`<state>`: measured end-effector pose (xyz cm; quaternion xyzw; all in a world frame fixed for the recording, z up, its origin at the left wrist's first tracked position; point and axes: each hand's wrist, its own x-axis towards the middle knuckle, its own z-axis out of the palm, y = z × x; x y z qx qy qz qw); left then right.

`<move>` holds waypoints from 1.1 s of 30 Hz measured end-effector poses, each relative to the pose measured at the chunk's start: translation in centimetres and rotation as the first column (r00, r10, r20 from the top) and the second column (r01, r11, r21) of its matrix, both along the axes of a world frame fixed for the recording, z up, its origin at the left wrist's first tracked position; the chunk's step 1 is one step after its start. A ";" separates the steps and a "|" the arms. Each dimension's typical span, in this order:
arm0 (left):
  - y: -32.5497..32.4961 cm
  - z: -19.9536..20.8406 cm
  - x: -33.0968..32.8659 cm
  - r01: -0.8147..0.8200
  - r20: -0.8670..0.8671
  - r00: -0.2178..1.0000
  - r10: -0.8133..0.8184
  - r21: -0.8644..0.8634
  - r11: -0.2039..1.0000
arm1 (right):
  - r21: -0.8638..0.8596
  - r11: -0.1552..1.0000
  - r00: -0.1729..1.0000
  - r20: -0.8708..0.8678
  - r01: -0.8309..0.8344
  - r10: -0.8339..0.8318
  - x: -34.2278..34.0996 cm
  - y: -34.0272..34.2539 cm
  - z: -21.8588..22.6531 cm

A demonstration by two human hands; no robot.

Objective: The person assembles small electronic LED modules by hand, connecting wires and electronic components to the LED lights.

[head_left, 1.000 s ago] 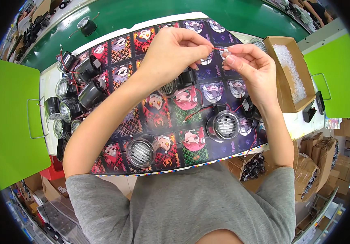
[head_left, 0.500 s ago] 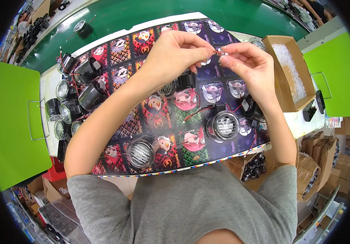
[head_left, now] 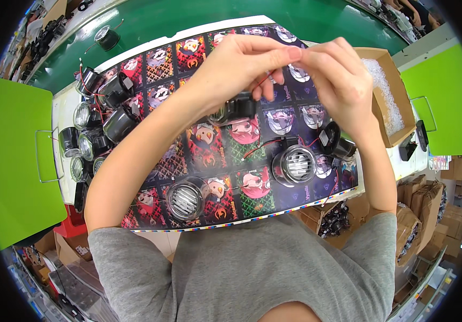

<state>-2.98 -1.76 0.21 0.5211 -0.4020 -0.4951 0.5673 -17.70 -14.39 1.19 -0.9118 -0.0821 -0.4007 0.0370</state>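
My left hand (head_left: 242, 67) and my right hand (head_left: 341, 80) meet at their fingertips above the far middle of the printed sheet (head_left: 225, 161). A thin red wire (head_left: 266, 79) runs from under my left fingers, which are closed on it. My right thumb and fingers are pinched together at the left thumb tip; what lies between them is hidden. Below my left hand lies a black round lamp unit (head_left: 236, 109) with a clear ribbed lens. Nearer to me are a lens-up unit with wires (head_left: 297, 165), another lens-up unit (head_left: 185, 201) and a tilted one (head_left: 336, 142) beside my right forearm.
Several similar lamp units (head_left: 115, 107) are heaped at the left. A cardboard box (head_left: 397, 86) of small clear pieces stands at the right. Another lamp unit (head_left: 106, 37) sits on the green surface (head_left: 188, 16) beyond. Green panels (head_left: 21, 161) flank the table.
My right hand has turned, its knuckles now upward, and come closer against my left fingertips. The small white connector seen between my fingers earlier is now covered.
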 end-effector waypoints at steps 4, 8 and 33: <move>-0.1 -1.4 0.7 0.006 0.195 0.981 0.004 -0.049 0.999 | -0.068 0.997 0.992 0.122 0.039 -0.030 0.7 -0.4 0.4; -0.3 -3.4 0.2 0.003 0.283 0.958 0.039 -0.145 0.989 | -0.087 0.993 0.994 0.084 0.079 -0.071 1.1 -0.5 0.5; -2.8 -5.8 -1.0 -0.200 0.810 0.506 0.295 -0.222 0.954 | 0.853 0.496 0.965 -0.242 0.164 0.098 -0.5 -3.7 -2.0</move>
